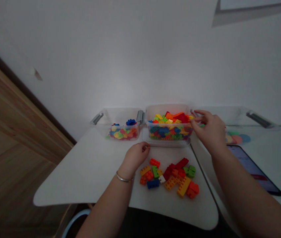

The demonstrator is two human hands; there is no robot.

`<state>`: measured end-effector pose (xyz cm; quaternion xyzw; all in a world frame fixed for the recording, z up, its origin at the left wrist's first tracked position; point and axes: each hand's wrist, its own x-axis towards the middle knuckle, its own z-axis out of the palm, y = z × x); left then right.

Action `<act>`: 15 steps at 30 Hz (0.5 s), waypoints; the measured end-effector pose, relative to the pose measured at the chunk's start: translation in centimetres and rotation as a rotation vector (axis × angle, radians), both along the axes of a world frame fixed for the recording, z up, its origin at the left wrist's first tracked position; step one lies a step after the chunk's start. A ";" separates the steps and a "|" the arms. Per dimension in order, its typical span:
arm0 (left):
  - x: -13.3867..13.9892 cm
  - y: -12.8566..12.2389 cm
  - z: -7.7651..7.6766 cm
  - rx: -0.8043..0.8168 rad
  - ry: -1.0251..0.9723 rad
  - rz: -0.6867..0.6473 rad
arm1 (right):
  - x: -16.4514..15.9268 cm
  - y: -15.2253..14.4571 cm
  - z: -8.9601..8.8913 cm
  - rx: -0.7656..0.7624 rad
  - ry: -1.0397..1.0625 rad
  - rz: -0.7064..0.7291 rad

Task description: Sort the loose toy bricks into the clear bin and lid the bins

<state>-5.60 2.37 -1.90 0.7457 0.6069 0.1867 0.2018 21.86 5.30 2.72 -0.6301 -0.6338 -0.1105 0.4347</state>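
Note:
Just in front of the middle clear plastic box [168, 132], my left hand [135, 156] hovers over the table with its fingers curled closed. Whatever it may hold is hidden. At the right end of that same box is my right hand [208, 129], fingers and thumb apart, near the rim. Toy building bricks in many colours fill the box, with a red brick [182, 116] on top. Between my forearms lies a loose spread of bricks, among them a blue brick [153, 184], a yellow-orange brick [183, 187], a white brick [162, 179] and a dark red brick [182, 163].
A second clear box [122, 134] with small colourful pieces stands to the left. On the right, another clear container [249, 132] holds coloured discs [234, 138]. A phone [256, 170] lies by my right forearm. The white wall [140, 59] rises behind the boxes.

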 end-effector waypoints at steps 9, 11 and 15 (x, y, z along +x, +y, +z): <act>0.0 -0.1 0.0 0.020 0.013 0.002 | -0.4 -0.2 -0.1 -0.016 -0.088 -0.001; 0.0 -0.1 0.0 0.015 0.019 0.002 | -0.3 -0.1 -0.2 -0.011 -0.084 0.010; -0.1 0.0 0.0 0.004 0.013 -0.001 | -0.2 -0.4 0.3 0.040 -0.066 0.088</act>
